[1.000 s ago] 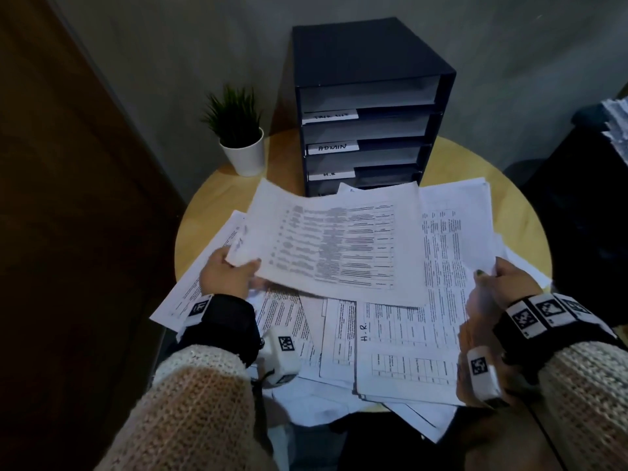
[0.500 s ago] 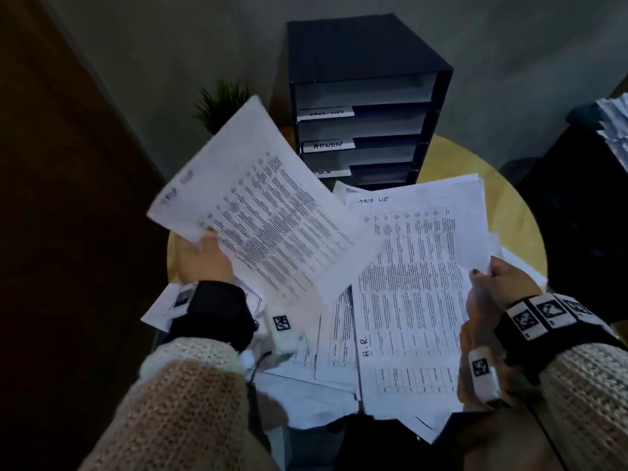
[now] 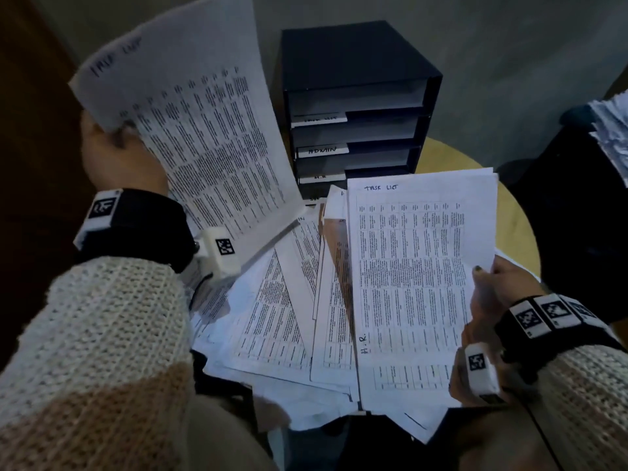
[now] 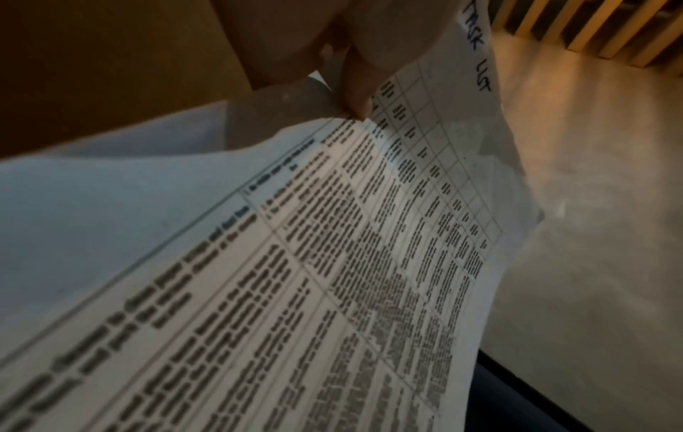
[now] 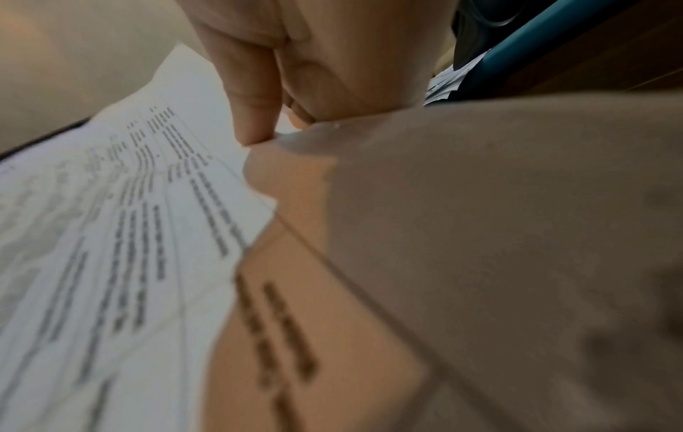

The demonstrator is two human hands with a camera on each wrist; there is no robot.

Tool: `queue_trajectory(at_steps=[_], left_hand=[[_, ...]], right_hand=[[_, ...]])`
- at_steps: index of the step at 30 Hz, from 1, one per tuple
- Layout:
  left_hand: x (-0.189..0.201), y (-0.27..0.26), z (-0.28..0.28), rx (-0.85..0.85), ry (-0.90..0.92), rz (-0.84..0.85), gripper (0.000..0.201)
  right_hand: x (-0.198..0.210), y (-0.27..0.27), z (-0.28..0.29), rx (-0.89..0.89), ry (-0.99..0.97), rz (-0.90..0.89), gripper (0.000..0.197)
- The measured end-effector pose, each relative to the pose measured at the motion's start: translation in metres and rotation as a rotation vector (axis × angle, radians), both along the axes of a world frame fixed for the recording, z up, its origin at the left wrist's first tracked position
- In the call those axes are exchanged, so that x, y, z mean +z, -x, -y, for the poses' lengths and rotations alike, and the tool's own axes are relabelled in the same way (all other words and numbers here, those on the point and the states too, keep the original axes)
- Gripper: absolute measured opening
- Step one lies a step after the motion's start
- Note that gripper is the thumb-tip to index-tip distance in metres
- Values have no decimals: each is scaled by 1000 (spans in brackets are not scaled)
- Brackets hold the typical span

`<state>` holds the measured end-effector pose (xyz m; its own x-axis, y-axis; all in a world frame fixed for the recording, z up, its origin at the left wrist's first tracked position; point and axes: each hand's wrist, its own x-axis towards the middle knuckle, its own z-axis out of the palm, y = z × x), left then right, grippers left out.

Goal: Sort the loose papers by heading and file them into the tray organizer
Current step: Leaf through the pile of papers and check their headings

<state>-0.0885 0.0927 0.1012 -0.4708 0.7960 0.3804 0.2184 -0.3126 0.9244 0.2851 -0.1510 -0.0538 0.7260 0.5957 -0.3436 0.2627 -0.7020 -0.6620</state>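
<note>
White printed paper fills most of what I see. My left hand [image 3: 115, 158] pinches a raised sheet [image 3: 210, 137] by its upper edge, well left of the tray organizer [image 3: 356, 107] and lifted clear of the table; on the left wrist view the thumb [image 4: 355, 87] presses down on the sheet [image 4: 332, 263] beside a handwritten "TASK LIST" heading. My right hand [image 3: 499, 290] grips a second sheet [image 3: 414, 273] by its right edge, thumb on top, just in front of the organizer and slightly to its right; that one is also headed "TASK LIST". On the right wrist view I see fingers [image 5: 255, 96] curled against paper [image 5: 111, 233], though the picture is blurred. Loose papers [image 3: 292, 314] lie fanned and overlapping on the round wooden table [image 3: 509, 212] in front of the organizer, under both held sheets. The organizer stands upright at the table's far side, dark, with stacked slots; the labels I can read say "ADMIN" [image 3: 323, 150] and "H.R." [image 3: 321, 177].
</note>
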Motion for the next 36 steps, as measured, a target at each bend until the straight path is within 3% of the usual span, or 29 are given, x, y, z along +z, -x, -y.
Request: queue_trajectory(at_steps=[4, 7, 12, 19, 21, 25, 28, 32, 36], left_hand=[[9, -16, 11, -111, 71, -82, 52], [7, -29, 22, -156, 85, -164, 42], [-1, -54, 39, -291, 112, -229, 32], [-60, -85, 58, -557, 325, -368, 25], [-78, -89, 67, -612, 408, -336, 23], [-99, -93, 86, -704, 530, -321, 41], [-105, -94, 97, -697, 559, -321, 37], [-115, -98, 106, -677, 625, -158, 47], [-130, -97, 115, -729, 630, -251, 53]], right_hand=[[4, 3, 1, -14, -137, -60, 27], [4, 10, 1, -27, -257, -158, 12], [7, 23, -2, -9, -385, -341, 19], [2, 26, -5, -29, -423, -376, 12], [2, 28, -5, -28, -457, -405, 12], [12, 41, -5, 9, -600, -528, 26], [18, 55, -7, -5, -667, -599, 27], [19, 65, -12, -3, -634, -603, 23], [14, 64, -14, -9, -497, -568, 22]])
